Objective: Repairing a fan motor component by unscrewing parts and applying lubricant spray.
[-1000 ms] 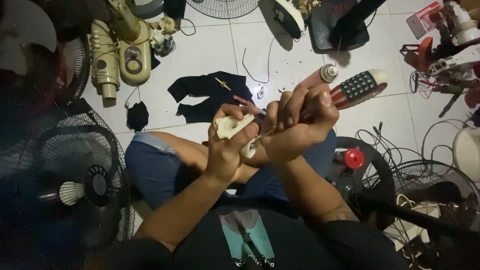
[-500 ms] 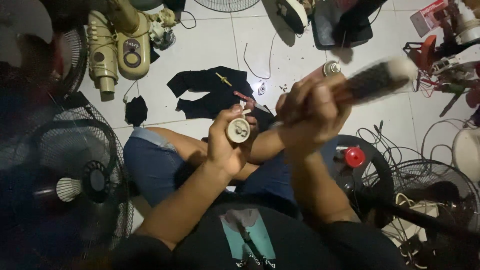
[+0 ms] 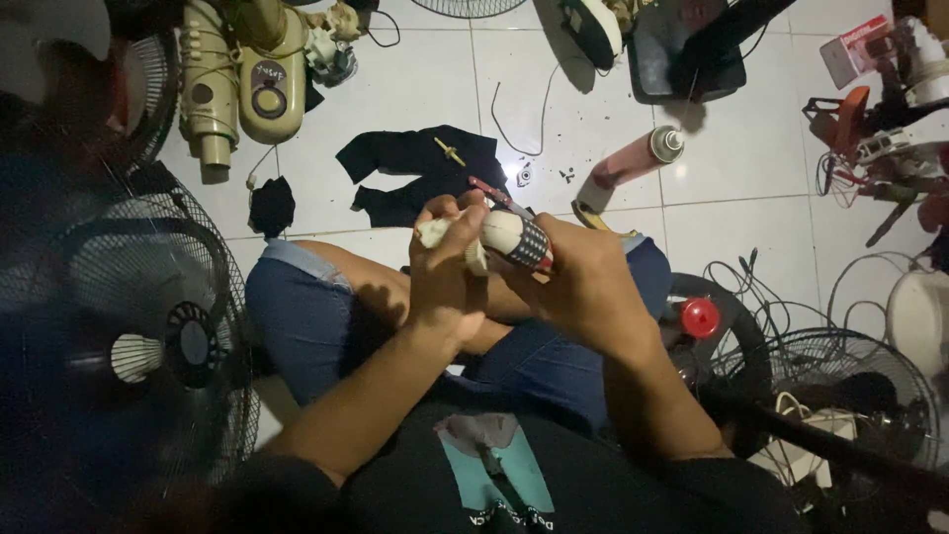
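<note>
Above the crossed legs, near the middle of the scene, a small cream-white part is held in the left hand, whose fingers are curled shut around it so that only its pale ends are seen. Against it is pressed the tip of a thick tool handle, white with a dark chequered band, which is gripped in the closed right hand; the tool's working end is hidden between the two hands. Both hands are held touching one another over the knees in blue denim shorts.

Just beyond the hands, on the white tiled floor, a black cloth is spread, with a small yellow piece lying on it. Farther to the right a pink spray can is laid on its side. At the far left a beige fan motor housing is seen. To the near left a dark fan guard with a white hub is standing, and to the near right another wire fan guard is lying among loose cables, with a red cap beside the right knee
</note>
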